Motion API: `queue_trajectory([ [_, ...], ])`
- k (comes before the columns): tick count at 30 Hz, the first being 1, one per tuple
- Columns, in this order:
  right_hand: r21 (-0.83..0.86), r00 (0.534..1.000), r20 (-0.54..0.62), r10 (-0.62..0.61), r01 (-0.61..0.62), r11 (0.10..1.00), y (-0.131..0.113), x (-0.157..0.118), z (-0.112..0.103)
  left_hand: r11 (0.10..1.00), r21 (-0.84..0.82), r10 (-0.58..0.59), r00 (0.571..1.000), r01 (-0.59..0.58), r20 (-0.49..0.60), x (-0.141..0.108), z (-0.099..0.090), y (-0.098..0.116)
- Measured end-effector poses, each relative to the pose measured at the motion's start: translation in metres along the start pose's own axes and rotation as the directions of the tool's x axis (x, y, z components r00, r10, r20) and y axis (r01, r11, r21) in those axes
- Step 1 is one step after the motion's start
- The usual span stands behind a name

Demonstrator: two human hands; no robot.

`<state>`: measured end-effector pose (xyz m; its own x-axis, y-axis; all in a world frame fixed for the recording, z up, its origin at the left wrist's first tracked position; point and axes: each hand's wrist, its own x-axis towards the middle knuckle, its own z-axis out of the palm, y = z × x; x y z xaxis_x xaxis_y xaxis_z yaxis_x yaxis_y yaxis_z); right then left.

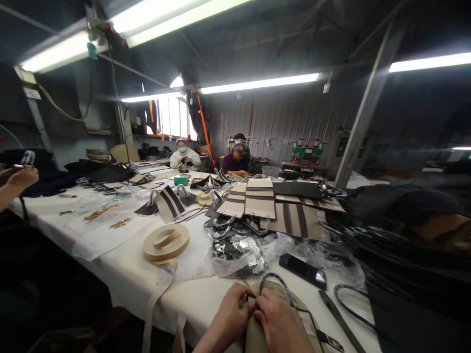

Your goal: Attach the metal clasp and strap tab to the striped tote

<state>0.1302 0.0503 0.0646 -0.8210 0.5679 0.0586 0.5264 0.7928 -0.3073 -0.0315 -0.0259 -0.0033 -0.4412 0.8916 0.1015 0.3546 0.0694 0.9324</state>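
Note:
At the table's near edge lies an olive-beige bag piece (255,336) with a dark looped handle (276,278) wrapped in clear film. My left hand (232,310) is closed at the piece's upper part, its fingertips pinched near the handle's base. My right hand (276,316) presses in from the other side, fingers bent and touching the left ones. Whatever small part sits between the fingertips is hidden. A black phone (302,270) lies just beyond the right hand, and a long dark strip (340,318) is to its right.
A beige tape roll (166,241) trails over the front edge of the white table (125,284). A plastic bag of shiny metal pieces (239,252) and stacked striped panels (253,198) lie ahead. Dark material is piled at right. People sit across; another person's hand (22,177) shows at far left.

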Motion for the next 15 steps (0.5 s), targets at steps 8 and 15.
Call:
queue_trajectory([
  [8,-0.017,1.000,0.025,0.018,-0.018,1.000,-0.001,0.000,-0.001,1.000,0.017,-0.016,1.000,0.016,0.006,-0.003,-0.002,0.006],
  [15,0.009,0.999,-0.043,-0.009,0.009,1.000,0.004,0.002,0.009,0.999,0.033,0.002,1.000,-0.001,-0.015,-0.001,-0.001,0.002],
])
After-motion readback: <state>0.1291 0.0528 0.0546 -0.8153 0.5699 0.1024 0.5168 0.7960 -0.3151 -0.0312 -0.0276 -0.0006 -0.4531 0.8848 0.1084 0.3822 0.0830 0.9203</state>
